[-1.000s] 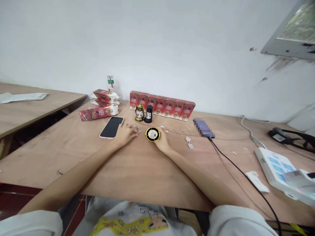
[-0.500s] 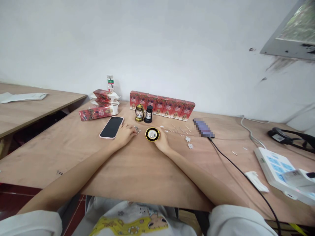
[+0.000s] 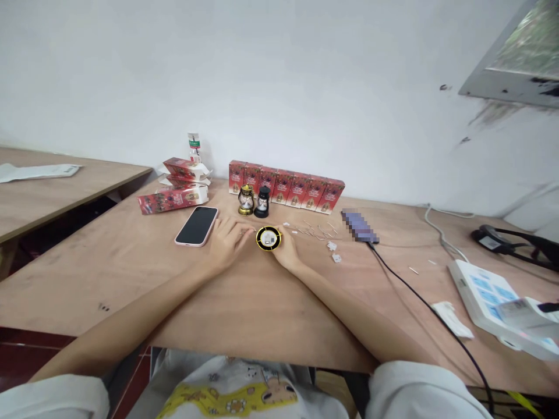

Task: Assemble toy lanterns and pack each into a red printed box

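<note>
The camera is sitting on the person's head at 6 o'clock, looking forward and down from quite near, over the table (image 3: 244,326) toward the wall (image 3: 279,87) at 12 o'clock.

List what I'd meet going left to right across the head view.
Flat white packet, pink-edged phone, gold lantern, black lantern, right hand, small white plastic pieces, phone with a pixelated screen, thin white stick, white power strip.
</note>
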`<state>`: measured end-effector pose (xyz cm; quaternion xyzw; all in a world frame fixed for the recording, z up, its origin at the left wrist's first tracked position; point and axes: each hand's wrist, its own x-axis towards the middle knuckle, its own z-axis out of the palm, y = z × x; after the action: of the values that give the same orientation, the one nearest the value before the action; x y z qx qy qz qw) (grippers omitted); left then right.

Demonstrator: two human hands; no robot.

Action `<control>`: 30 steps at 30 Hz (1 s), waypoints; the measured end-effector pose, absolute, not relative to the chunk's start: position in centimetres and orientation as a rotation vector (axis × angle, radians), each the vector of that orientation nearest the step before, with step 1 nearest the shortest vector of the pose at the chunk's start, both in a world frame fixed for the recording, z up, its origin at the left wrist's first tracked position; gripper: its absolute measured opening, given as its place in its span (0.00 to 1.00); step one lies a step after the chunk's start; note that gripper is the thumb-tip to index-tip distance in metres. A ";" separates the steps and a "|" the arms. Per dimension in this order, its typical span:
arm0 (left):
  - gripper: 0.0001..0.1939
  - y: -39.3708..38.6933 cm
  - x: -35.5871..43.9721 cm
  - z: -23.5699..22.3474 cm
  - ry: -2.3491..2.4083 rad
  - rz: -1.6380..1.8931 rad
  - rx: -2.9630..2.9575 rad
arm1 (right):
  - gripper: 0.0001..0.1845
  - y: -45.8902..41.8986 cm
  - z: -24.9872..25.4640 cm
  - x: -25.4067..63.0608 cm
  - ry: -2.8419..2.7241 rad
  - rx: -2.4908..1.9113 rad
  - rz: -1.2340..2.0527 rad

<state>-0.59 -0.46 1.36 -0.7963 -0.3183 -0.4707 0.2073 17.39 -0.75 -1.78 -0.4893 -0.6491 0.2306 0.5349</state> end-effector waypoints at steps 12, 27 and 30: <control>0.05 -2.0 0.5 1.2 -0.707 -1.212 -2.275 | 0.12 -0.7 -1.7 17.5 -1.593 -1.149 0.518; 0.11 -2.3 -0.4 1.9 -0.525 -1.119 -2.767 | 0.12 -0.5 -2.0 17.5 -1.554 -1.186 0.524; 0.13 -3.0 -1.5 2.2 -0.486 -0.871 -3.225 | 0.11 -0.6 -1.9 17.5 -1.550 -1.186 0.530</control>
<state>-1.47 -2.98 2.18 -0.9488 -0.1429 -0.2562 -0.1170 17.47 -0.58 -1.91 -0.4971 -0.6495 0.2222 0.5307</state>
